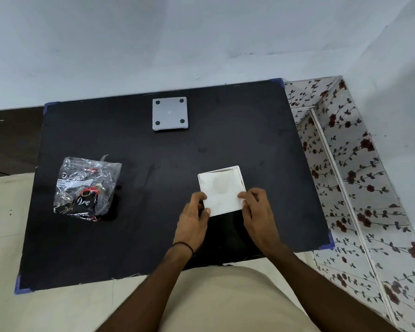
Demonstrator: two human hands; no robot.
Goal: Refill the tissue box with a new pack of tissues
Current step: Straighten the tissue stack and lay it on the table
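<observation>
Left hand (195,213) and right hand (258,209) hold the white tissue box (222,189) on the black table (130,240).
I see both sets of fingers clamped round its near corners; grey base plate (170,113) lies beyond the box, crumpled plastic wrapper (85,188) well left of it.

left hand (194,213) and right hand (257,209), grip on white tissue box (222,188), black table (153,224) beneath
</observation>
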